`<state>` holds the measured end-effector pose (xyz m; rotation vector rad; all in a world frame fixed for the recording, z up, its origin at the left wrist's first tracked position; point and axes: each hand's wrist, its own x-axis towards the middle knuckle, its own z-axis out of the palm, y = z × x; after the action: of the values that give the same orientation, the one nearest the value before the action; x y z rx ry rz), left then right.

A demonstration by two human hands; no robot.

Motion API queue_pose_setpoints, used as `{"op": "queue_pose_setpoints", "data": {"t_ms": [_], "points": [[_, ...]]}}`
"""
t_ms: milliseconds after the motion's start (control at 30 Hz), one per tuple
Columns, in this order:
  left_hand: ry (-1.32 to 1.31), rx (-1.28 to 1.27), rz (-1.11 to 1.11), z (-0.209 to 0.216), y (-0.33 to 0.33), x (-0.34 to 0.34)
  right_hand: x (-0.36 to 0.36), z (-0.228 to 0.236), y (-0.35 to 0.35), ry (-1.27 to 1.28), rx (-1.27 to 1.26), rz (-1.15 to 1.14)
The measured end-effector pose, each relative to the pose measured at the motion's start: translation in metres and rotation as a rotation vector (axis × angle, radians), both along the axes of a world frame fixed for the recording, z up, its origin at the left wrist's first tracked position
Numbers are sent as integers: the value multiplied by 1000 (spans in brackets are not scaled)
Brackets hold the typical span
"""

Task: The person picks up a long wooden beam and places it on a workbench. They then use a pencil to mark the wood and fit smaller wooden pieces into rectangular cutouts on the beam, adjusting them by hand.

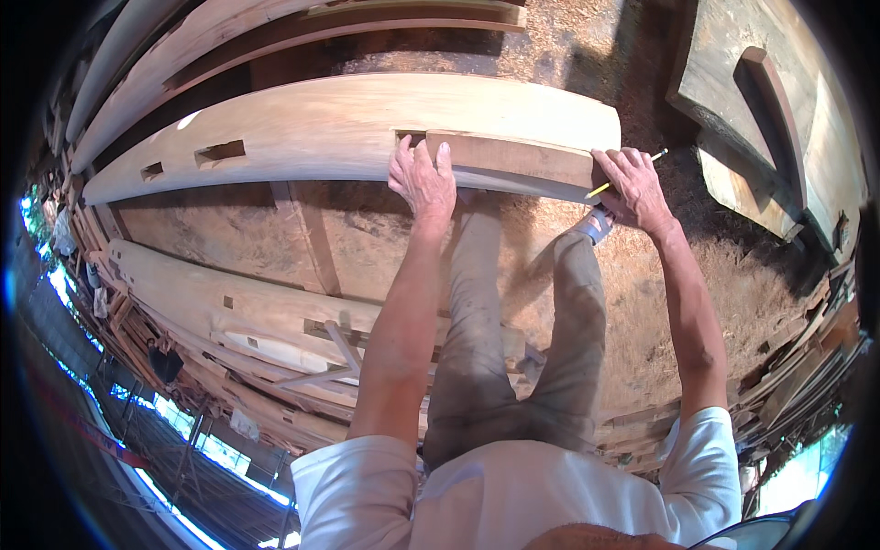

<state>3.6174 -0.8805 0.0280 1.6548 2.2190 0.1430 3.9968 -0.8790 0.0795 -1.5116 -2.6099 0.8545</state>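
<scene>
A long pale wooden beam (312,128) with rectangular mortise holes lies across in front of me. A shorter brown wood block (522,158) rests on its near edge. My left hand (422,179) presses down on the left end of that block, fingers together. My right hand (632,188) sits at the block's right end and grips a yellow pencil (598,190), its tip touching the end of the block and its other end sticking out past my fingers.
Sawdust-covered ground (678,275) lies below. More curved beams (229,37) lie beyond, and another mortised beam (229,302) lies nearer me. Thick planks (761,110) are stacked at the right. Timber offcuts (797,367) pile along the right edge.
</scene>
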Motion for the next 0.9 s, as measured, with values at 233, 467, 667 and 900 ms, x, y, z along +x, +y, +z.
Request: {"op": "queue_pose_setpoints", "data": {"t_ms": [233, 467, 667, 900], "points": [[-7, -104, -25, -12, -3, 0, 1, -7, -3, -46, -38, -45], [76, -247, -20, -14, 17, 5, -1, -16, -14, -51, -26, -89], [152, -278, -1, -32, 17, 11, 2, -20, -16, -134, 7, -78], [140, -235, -37, -41, 7, 3, 14, -30, -27, -8, 30, -318]]}}
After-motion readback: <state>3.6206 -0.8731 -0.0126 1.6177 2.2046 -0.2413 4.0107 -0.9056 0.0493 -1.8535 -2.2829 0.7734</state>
